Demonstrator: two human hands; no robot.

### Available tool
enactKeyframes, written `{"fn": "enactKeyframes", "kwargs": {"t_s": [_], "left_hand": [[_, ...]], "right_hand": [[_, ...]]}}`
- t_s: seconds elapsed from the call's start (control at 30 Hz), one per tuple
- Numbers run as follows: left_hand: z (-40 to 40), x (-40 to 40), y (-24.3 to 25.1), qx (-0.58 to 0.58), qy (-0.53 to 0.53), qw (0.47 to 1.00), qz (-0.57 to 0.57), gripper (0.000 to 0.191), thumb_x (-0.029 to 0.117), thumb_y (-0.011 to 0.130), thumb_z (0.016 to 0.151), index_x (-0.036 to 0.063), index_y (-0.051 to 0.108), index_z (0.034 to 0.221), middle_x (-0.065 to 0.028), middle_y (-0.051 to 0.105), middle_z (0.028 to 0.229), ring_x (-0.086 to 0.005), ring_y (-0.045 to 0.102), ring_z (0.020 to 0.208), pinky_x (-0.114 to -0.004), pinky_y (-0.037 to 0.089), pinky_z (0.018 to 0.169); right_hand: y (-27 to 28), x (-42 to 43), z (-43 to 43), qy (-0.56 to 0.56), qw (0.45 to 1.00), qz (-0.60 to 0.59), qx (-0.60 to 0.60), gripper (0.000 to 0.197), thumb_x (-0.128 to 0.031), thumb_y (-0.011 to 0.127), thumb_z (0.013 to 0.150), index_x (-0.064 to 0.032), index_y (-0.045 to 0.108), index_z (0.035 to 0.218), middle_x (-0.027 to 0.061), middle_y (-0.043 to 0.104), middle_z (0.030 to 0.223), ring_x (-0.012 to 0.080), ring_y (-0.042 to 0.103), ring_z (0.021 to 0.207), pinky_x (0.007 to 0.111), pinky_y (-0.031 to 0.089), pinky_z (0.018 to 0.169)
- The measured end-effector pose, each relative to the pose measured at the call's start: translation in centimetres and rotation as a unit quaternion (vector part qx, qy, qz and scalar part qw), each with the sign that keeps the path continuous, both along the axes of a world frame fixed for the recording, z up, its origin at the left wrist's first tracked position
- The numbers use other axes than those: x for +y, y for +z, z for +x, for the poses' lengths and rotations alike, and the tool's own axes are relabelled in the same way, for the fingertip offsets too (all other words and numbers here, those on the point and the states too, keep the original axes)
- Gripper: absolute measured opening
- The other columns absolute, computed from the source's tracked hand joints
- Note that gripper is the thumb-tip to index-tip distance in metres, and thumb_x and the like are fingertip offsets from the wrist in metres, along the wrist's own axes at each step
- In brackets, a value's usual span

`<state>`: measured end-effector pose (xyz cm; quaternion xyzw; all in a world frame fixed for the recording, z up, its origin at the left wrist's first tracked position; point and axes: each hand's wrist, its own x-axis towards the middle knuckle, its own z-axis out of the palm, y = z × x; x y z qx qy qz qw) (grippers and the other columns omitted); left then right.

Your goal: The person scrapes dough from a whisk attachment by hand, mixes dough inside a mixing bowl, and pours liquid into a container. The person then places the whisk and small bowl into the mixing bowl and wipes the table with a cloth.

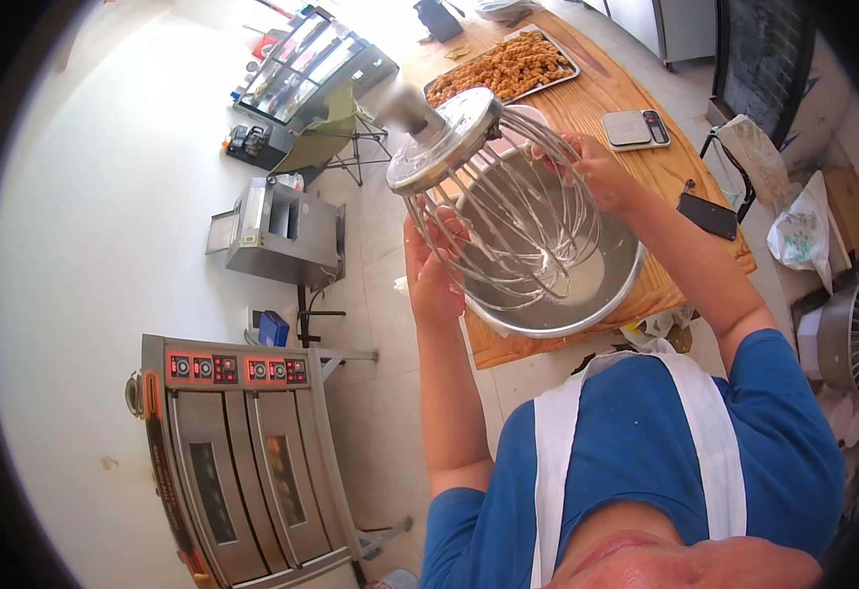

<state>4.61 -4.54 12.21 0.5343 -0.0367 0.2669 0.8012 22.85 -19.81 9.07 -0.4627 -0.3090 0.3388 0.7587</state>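
Note:
A large wire whisk attachment of a mixer (503,199), smeared with pale batter or cream, is held tilted over a deep steel mixing bowl (547,326). My left hand (435,258) is at the whisk's left side, its fingers partly behind the wires. On the other side, my right hand (584,166) has its fingers at the wires. The whisk's metal hub points up and to the left. Inside the bowl lies some pale mixture (580,280). Part of a pink container (529,118) shows behind the whisk.
The wooden table (669,177) bears a tray of brown fried-looking pieces (503,66), a kitchen scale (636,129) and a phone (707,216). A deck oven (253,442) stands at lower left, a steel machine (286,232) and a green folding chair (319,136) beyond it.

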Motion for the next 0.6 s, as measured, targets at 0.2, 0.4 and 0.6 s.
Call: {"fn": "enactKeyframes", "kwargs": {"t_s": [0.2, 0.4, 0.6], "left_hand": [[1.6, -2.8, 0.7, 0.059, 0.211, 0.970, 0.107, 0.061, -0.007, 0.051, 0.057, 0.0045, 0.037, 0.116, -0.0001, 0.042, 0.083, -0.0057, 0.041, 0.070, -0.017, 0.037, 0.060], [1.2, -2.0, 0.2, 0.070, 0.281, 0.949, 0.122, 0.059, -0.009, 0.046, 0.057, 0.0008, 0.038, 0.115, -0.0026, 0.043, 0.090, -0.0079, 0.043, 0.077, -0.016, 0.039, 0.061], [1.6, -2.5, -0.3, 0.065, 0.341, 0.931, 0.115, 0.062, -0.011, 0.046, 0.057, -0.0016, 0.033, 0.117, -0.0067, 0.043, 0.105, -0.0123, 0.044, 0.089, -0.021, 0.040, 0.073]], "right_hand": [[-2.5, 0.8, 1.2, 0.052, 0.993, 0.102, 0.038, 0.040, -0.008, 0.059, 0.063, -0.0002, 0.050, 0.101, 0.0067, 0.053, 0.098, 0.0106, 0.050, 0.090, 0.019, 0.039, 0.076], [-1.9, 0.3, 0.4, -0.016, 0.994, 0.104, -0.009, 0.039, -0.009, 0.061, 0.067, -0.0005, 0.048, 0.103, 0.0050, 0.051, 0.101, 0.0106, 0.049, 0.089, 0.021, 0.039, 0.079], [-1.5, 0.0, -1.3, -0.191, 0.966, -0.009, -0.171, 0.018, -0.007, 0.056, 0.075, -0.0008, 0.055, 0.092, 0.0023, 0.053, 0.085, 0.0097, 0.049, 0.079, 0.021, 0.040, 0.072]]}}
